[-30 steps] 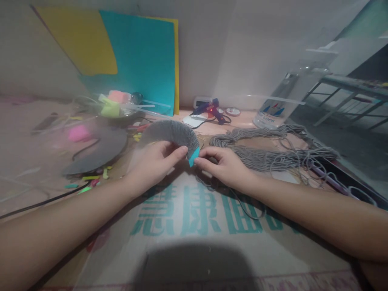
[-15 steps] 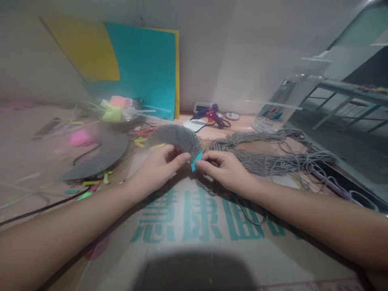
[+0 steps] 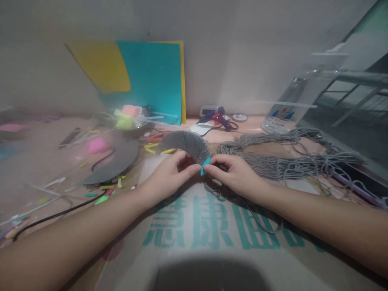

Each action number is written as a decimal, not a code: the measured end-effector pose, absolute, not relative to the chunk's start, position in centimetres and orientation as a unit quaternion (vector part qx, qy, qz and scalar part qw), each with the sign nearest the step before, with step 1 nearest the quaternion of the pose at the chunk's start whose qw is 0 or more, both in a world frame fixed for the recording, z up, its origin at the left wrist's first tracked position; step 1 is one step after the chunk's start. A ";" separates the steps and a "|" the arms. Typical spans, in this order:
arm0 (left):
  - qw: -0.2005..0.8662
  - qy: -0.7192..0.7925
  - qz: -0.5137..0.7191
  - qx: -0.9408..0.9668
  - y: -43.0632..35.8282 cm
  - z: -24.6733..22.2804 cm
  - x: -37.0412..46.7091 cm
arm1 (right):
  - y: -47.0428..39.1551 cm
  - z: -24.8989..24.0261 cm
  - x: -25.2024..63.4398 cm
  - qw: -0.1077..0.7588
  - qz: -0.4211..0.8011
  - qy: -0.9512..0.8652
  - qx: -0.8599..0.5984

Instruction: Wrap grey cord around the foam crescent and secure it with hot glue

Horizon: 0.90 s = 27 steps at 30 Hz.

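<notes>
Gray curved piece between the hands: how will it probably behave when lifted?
The gray curved piece is probably fairly stiff: its arc shows no sag. It may be light, as fingertips pinch it near one end. Its windings could perhaps slip near the bare turquoise tip.

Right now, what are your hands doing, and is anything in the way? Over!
Left hand holding curved grey yarn-wrapped piece; right hand pinching its teal tip. Tangled grey yarn bundle beside right hand, might snag. Dark blue glue gun behind.
</notes>
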<state>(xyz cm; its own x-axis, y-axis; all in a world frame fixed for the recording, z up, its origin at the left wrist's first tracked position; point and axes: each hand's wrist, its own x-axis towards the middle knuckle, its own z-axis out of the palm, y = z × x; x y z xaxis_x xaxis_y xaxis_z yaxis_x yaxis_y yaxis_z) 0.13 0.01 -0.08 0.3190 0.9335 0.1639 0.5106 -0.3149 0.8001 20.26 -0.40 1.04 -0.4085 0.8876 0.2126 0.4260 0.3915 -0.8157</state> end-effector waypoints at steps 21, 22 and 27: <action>0.475 0.418 0.372 0.679 0.5 0.2 -0.1 | 0.1 -0.1 21.1 0.230 -0.111 -0.927 -0.274; 0.473 0.419 0.371 0.681 0.5 0.2 0.0 | 0.1 -0.1 21.2 0.225 -0.116 -0.930 -0.267; 0.462 0.430 0.366 0.684 0.3 0.7 0.0 | -0.1 0.0 21.3 0.207 -0.132 -0.934 -0.258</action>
